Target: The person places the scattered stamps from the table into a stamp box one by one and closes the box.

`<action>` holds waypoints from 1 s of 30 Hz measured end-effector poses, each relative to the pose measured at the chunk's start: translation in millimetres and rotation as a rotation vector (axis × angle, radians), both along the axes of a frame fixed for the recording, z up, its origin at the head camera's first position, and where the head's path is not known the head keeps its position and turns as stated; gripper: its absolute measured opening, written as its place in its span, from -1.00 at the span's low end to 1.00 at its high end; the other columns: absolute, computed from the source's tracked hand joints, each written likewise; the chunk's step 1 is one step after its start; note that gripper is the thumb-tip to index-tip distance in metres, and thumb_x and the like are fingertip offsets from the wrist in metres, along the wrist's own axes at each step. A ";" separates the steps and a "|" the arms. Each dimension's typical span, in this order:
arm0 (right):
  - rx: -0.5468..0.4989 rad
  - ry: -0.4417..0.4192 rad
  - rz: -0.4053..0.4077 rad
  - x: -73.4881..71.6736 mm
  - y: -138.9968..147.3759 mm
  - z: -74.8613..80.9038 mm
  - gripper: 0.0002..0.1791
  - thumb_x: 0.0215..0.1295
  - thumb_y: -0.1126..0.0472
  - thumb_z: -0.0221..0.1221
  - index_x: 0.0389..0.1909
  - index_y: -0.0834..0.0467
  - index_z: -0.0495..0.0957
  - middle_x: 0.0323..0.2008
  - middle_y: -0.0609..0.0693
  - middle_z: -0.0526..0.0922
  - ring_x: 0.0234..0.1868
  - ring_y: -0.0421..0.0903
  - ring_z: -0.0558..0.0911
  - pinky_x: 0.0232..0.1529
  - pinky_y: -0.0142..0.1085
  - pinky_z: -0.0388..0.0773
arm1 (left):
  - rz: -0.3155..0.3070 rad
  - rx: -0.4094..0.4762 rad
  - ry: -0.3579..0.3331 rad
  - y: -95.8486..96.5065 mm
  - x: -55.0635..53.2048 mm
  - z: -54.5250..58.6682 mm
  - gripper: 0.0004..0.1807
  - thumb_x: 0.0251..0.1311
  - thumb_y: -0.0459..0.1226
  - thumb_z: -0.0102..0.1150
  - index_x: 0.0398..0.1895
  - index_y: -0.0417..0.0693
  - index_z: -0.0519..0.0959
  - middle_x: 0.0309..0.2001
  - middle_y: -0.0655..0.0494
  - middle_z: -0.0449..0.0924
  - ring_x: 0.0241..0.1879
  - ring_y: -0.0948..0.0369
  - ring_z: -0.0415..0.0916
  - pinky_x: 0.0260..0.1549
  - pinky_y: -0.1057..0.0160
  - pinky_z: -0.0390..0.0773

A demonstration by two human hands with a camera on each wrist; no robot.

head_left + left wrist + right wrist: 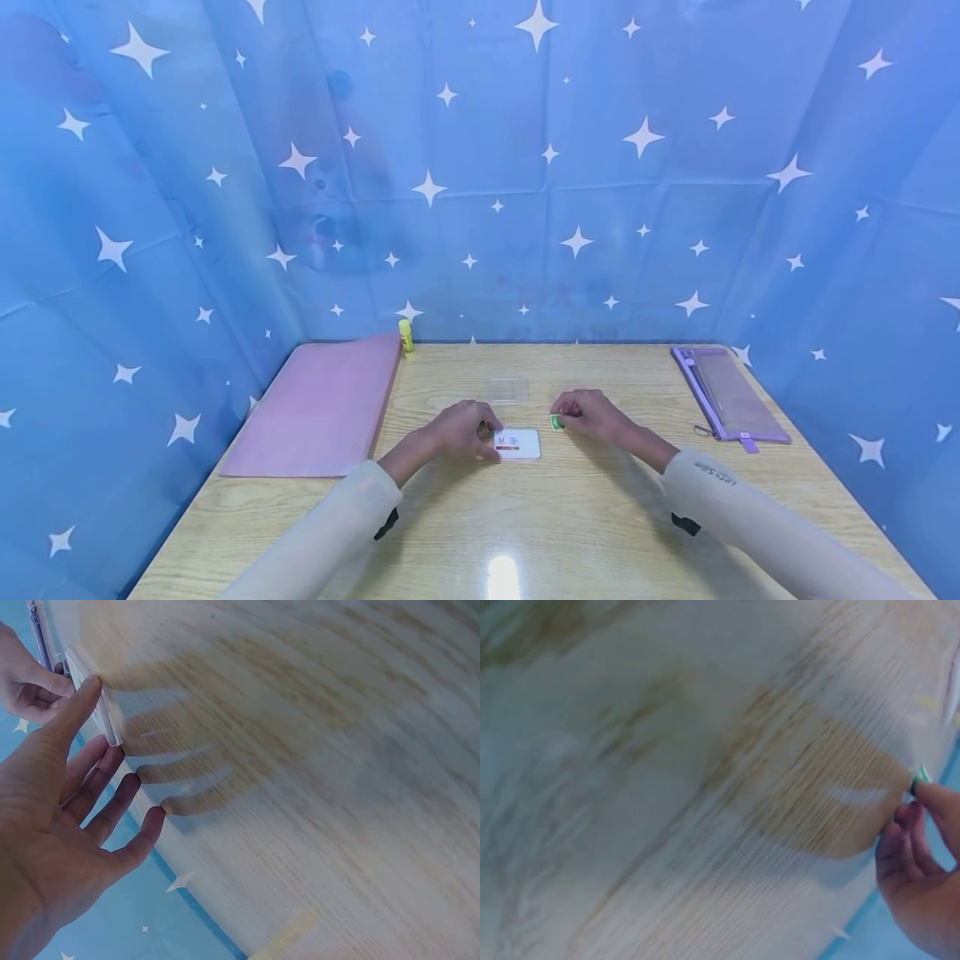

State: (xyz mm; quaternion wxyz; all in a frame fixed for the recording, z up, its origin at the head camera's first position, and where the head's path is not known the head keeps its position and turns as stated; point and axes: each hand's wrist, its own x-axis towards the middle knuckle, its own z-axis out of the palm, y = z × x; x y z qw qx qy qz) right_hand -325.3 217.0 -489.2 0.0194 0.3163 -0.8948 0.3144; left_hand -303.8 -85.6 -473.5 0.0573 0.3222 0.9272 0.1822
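Observation:
A small flat white box [523,446] with printed marks lies on the table in the middle of the head view. My left hand [463,429] holds its left end between thumb and fingers; in the left wrist view the thumb and a fingertip meet the edge of the box [111,729], while the other fingers spread towards the table. To the right of the box, my right hand [592,414] pinches a small green square piece with a pale edge [556,422]. The right wrist view shows this green piece [921,775] at the thumb tip, close over the wood.
Just behind the white box is a clear shallow plastic lid [508,390]. A pink folder [315,408] covers the table's left side, with a yellow glue stick [407,336] upright at its far corner. On the right lies a purple-edged zip pouch [738,396]. Blue star-patterned curtains [480,167] surround the table.

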 end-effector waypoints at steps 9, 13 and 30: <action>0.002 0.002 0.009 -0.4 1.4 -1.0 -0.88 0.39 0.45 0.24 -0.20 0.23 0.72 -0.41 -0.04 0.68 -0.45 -0.31 0.51 -0.36 -0.37 0.53 | 0.017 0.008 -0.023 0.4 0.7 0.6 -0.44 0.01 0.00 0.64 0.07 -0.02 0.75 -0.01 0.22 0.69 -0.09 0.27 0.54 -0.06 0.31 0.53; 0.012 -0.014 0.027 -1.5 2.6 0.1 -0.86 0.43 0.43 0.21 -0.16 0.20 0.73 -0.34 -0.01 0.72 -0.40 -0.27 0.58 -0.32 -0.35 0.56 | 0.012 0.008 -0.018 0.4 1.0 1.1 -0.44 0.00 0.00 0.64 0.06 -0.02 0.75 -0.01 0.21 0.70 -0.09 0.27 0.55 -0.05 0.31 0.53; -0.006 0.009 0.125 -0.1 -1.6 13.7 -0.82 0.48 0.40 0.18 -0.02 0.25 0.70 -0.27 0.08 0.77 -0.35 -0.23 0.66 -0.34 -0.35 0.58 | 0.012 0.009 -0.014 0.2 1.9 1.3 -0.44 0.01 0.00 0.64 0.07 -0.02 0.75 0.00 0.21 0.70 -0.05 0.27 0.56 -0.03 0.29 0.55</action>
